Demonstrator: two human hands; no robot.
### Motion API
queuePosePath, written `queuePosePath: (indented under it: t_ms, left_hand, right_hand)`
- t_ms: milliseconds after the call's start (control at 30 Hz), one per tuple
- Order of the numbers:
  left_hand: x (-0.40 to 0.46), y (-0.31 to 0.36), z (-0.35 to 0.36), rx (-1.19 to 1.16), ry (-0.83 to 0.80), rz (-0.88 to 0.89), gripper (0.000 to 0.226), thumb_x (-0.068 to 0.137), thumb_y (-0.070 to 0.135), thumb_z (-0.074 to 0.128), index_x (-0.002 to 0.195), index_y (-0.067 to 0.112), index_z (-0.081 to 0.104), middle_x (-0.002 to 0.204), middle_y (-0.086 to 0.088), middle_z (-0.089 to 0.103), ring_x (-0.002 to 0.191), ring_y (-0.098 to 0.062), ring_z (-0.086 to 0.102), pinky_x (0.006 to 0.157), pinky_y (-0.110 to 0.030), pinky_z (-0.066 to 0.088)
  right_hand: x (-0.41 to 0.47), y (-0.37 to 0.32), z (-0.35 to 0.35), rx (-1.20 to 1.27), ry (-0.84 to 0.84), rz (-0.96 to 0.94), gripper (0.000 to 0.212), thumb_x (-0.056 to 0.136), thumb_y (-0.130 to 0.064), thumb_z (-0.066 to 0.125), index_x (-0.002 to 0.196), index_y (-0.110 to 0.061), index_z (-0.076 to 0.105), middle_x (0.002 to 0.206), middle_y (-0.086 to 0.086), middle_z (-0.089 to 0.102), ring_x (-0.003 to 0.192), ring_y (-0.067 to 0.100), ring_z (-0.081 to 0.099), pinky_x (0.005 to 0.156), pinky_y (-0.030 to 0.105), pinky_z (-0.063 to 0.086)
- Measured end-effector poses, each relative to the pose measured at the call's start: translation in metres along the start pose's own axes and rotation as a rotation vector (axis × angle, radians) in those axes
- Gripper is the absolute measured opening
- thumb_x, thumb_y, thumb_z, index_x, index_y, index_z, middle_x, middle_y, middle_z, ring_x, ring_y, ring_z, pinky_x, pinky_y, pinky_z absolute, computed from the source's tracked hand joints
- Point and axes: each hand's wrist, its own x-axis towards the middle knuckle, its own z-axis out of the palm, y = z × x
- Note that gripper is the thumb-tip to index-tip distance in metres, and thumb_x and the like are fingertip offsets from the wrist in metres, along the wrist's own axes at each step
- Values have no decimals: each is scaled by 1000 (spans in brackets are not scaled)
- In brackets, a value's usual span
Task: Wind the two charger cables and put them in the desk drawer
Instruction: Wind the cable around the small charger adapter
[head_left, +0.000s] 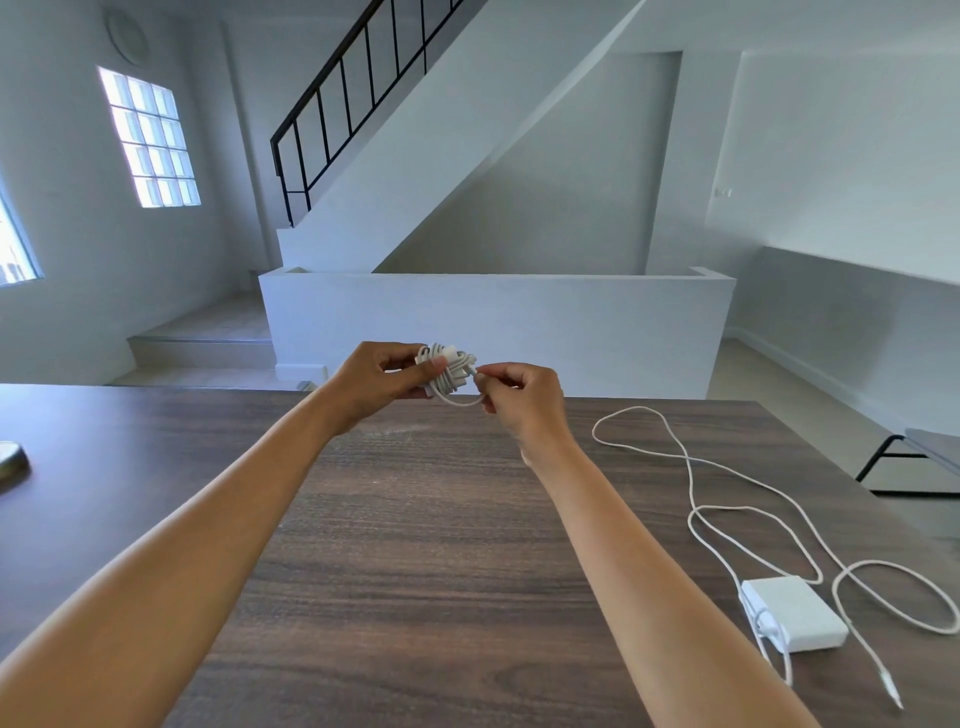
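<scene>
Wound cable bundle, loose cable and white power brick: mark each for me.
wound cable bundle (451, 370): head view, on the coils between the hands.
loose cable (691, 470): head view, where its loops cross on the desk.
white power brick (792, 613): head view, on its top face.

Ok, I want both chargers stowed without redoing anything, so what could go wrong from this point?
The wound bundle is held above the desk by the left hand, while the right hand pinches its loose tail; if that end isn't tucked, the coil may spring open. The second cable lies in crossing loops beside its adapter, so it could knot when lifted. No drawer is in view.
</scene>
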Motion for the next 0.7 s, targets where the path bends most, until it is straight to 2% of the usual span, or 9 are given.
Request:
queuePosePath:
  t_ms: [67,200,267,333,433,500,567,700]
  left_hand:
    - [0,2,-1,5,-20,-3,44,80,36,65,114,9,70,103,-6,74,95,-17,70,79,-25,57]
    - [-1,5,-3,16,-59,-22,47,75,40,64,113,12,69,104,-6,73,95,-18,70,83,-29,57]
    - [-1,6,-3,11,-80,-37,46,75,42,64,109,13,70,102,-7,73,95,-19,71,82,-29,57]
    - [-1,7,-4,-9,-93,-52,47,75,43,64,108,10,71,102,-10,73,96,-21,70,84,-31,57]
    - [-1,6,-6,-86,-115,-104,51,75,39,64,109,3,70,106,-14,72,102,-27,68,87,-34,56]
    - [-2,7,-7,-127,-139,-125,54,74,39,65,110,-1,68,108,-17,71,104,-28,67,87,-33,56]
    - [-1,10,-9,-126,-169,-123,57,72,41,66,109,-2,68,108,-17,71,103,-28,67,86,-31,56]
    - [1,12,-7,-83,-180,-90,49,80,35,62,110,-3,68,107,-16,71,100,-24,69,85,-30,56]
  right_hand:
    - [1,-3,-1,180,-29,96,16,82,0,70,73,-13,71,67,4,66,60,12,58,60,21,52]
    - [0,-7,-2,499,-69,294,17,77,10,70,69,-6,70,63,7,68,63,17,62,61,23,56]
    - [0,-5,-1,464,-89,245,17,78,9,70,71,-6,70,66,8,68,65,17,62,63,22,56]
    - [0,-3,-1,314,-88,112,17,79,6,70,74,-10,71,72,6,68,67,16,62,65,22,56]
    - [1,1,-1,136,-73,-56,19,80,2,72,75,-17,73,76,2,72,73,15,67,77,27,58]
    - [-1,1,-1,103,-65,-105,19,79,0,74,76,-19,74,79,2,73,76,15,69,80,29,58]
    - [-2,-2,0,163,-61,-82,18,78,2,73,75,-15,74,79,5,73,77,18,68,78,29,58]
    - [0,-13,-2,412,-83,135,18,75,9,72,70,-8,71,70,8,70,68,19,65,70,26,58]
